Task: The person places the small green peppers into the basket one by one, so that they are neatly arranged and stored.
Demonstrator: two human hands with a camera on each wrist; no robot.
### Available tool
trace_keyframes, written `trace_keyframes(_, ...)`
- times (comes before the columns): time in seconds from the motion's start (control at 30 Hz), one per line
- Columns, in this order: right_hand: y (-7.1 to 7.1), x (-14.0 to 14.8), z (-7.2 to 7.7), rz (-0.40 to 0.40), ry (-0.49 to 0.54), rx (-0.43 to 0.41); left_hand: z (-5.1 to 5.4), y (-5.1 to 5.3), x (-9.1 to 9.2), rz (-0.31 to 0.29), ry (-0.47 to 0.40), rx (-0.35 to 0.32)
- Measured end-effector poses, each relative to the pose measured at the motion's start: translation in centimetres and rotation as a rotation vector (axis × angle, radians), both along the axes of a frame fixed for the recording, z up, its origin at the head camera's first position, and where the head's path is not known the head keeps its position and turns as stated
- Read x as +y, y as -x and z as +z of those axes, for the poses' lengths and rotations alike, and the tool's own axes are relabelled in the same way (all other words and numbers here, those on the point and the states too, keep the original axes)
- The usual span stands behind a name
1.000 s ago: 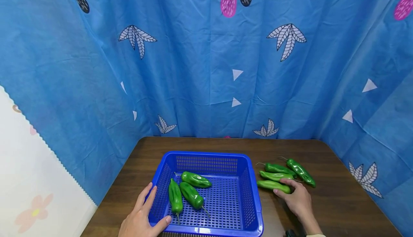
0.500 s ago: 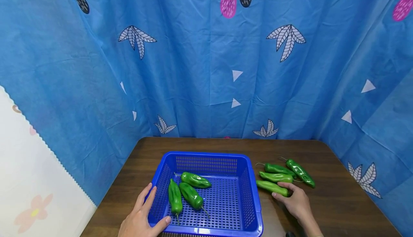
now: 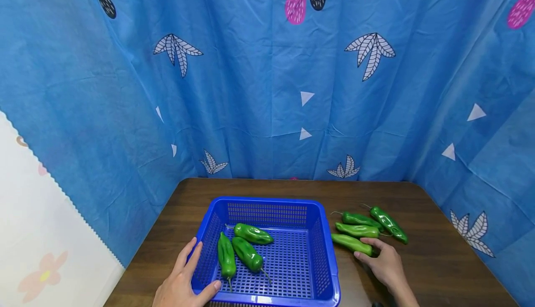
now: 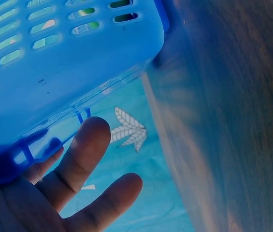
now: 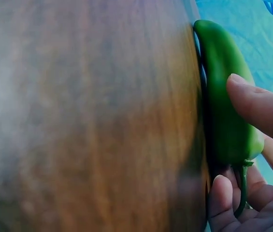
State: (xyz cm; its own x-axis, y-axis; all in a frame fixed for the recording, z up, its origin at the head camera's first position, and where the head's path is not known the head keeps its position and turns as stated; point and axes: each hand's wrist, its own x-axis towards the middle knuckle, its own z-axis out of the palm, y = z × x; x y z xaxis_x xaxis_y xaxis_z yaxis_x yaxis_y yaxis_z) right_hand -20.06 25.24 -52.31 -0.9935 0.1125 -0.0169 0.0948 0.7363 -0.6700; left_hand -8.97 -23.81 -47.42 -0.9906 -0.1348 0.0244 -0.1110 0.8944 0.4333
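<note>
My right hand pinches a light green chili pepper between thumb and fingers, near its stem end. In the right wrist view, the thumb lies along the side of this pepper; its stem hangs near the palm and it lies against the table. My left hand rests at the front left corner of a blue plastic basket, thumb over the front rim, other fingers along the left side. In the left wrist view, relaxed fingers extend outside the basket wall. Inside the basket lie three green peppers.
Three more green peppers lie behind the held one: a lighter one, a darker one and one slanting right. The brown wooden table ends at a blue patterned curtain. White cloth hangs at left.
The right hand's thumb and fingers have closed on the nearest pepper, which has shifted very slightly left. My left hand and the basket have stayed in place.
</note>
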Motion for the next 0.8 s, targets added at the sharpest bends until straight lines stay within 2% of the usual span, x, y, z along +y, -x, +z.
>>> trace_keyframes(0.43,-0.35,0.26,-0.51,-0.039,0.023,0.016,-0.12,-0.10,0.13,0.007,-0.001,0.021)
trace_keyframes(0.8,-0.76,0.32,-0.27,-0.085,0.059,0.003,-0.12,-0.11,0.17,0.011,0.010,0.031)
